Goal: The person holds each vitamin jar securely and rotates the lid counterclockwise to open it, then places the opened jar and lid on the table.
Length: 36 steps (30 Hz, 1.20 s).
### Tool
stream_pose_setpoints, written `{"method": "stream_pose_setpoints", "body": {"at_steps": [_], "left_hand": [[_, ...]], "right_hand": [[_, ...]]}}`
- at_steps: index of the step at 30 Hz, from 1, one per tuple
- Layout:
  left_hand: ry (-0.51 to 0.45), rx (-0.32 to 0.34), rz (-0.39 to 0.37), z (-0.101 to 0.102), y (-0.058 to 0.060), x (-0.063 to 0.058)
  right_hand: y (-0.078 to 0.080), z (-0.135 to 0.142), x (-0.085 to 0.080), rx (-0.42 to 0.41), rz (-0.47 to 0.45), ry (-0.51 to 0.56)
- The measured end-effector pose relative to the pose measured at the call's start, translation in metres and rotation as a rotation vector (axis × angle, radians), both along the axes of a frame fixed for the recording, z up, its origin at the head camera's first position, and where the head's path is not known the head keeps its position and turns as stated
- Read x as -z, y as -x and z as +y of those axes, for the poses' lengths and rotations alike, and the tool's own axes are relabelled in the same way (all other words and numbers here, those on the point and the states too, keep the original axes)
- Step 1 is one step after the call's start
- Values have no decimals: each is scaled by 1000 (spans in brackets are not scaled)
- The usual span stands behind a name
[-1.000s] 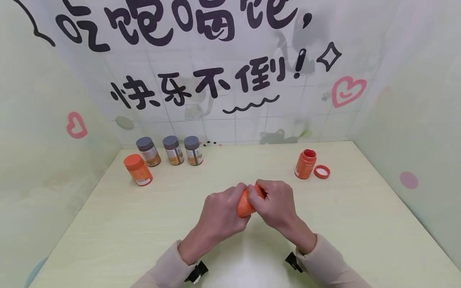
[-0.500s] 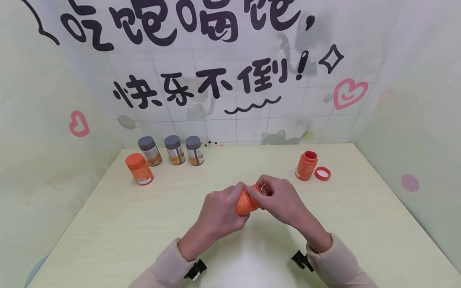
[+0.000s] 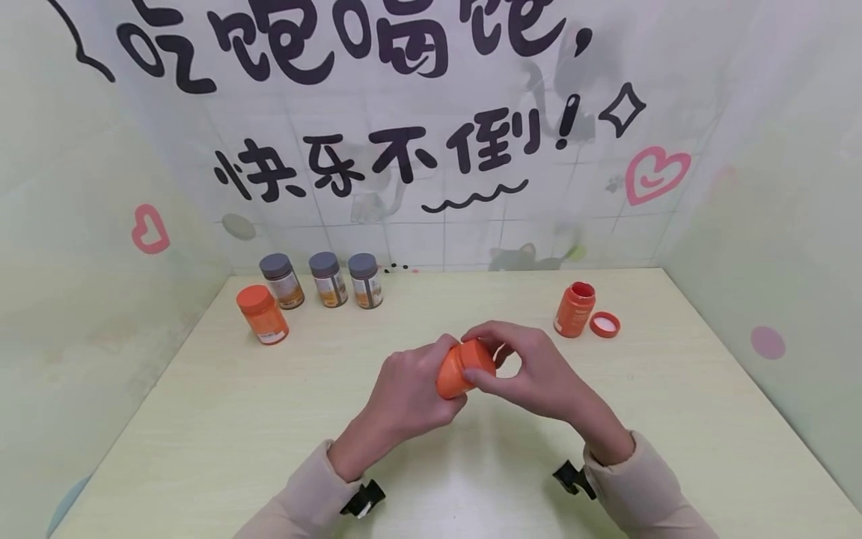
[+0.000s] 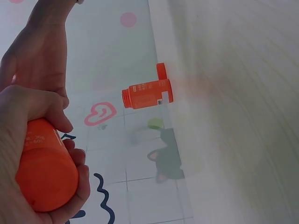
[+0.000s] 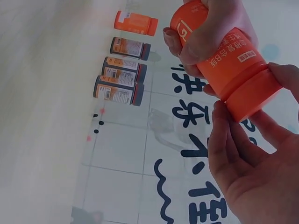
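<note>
My left hand (image 3: 407,393) grips the body of an orange pill bottle (image 3: 449,377) above the middle of the table. The bottle is tilted, its capped end pointing up and to the right. White print shows on its side in the right wrist view, and its rounded base faces the left wrist camera. With thumb and fingertips, my right hand (image 3: 542,374) holds the orange screw cap (image 5: 252,95) around its edge. That cap sits on the bottle's neck. Part of the body is hidden behind my left fingers.
An uncapped red-orange bottle (image 3: 574,311) stands at the back right, beside its upturned cap (image 3: 605,325). At the back left stand a capped orange bottle (image 3: 263,317) and three grey-capped bottles (image 3: 367,284). Walls (image 3: 761,224) border the pale table (image 3: 236,419).
My right hand has loosened from a tight fist around the cap to a fingertip hold, with its wrist moved rightward. More of the cap shows. My left hand has kept its grip.
</note>
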<state>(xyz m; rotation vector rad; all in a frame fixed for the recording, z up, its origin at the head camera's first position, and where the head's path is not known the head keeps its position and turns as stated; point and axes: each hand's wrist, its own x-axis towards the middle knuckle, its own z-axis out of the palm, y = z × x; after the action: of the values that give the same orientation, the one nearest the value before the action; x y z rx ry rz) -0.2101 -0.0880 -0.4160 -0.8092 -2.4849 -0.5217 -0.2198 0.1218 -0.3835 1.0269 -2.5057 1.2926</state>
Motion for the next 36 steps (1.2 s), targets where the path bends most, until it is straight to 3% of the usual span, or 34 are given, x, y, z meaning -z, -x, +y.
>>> {"method": "stream_pose_setpoints", "body": {"at_steps": [13, 15, 22, 25, 31, 36], "left_hand": [[-14, 17, -35, 0, 0, 1], [-9, 20, -37, 0, 0, 2], [20, 35, -71, 2, -2, 2], [23, 28, -74, 3, -3, 1], [30, 32, -64, 3, -3, 2], [25, 30, -66, 3, -2, 3]], "right_hand": [[3, 9, -4, -166, 51, -60], [2, 8, -4, -151, 34, -80], [-2, 2, -5, 72, -135, -179], [-3, 0, -5, 119, -204, -217], [-3, 2, -4, 104, -234, -222], [-2, 8, -6, 13, -166, -198]]}}
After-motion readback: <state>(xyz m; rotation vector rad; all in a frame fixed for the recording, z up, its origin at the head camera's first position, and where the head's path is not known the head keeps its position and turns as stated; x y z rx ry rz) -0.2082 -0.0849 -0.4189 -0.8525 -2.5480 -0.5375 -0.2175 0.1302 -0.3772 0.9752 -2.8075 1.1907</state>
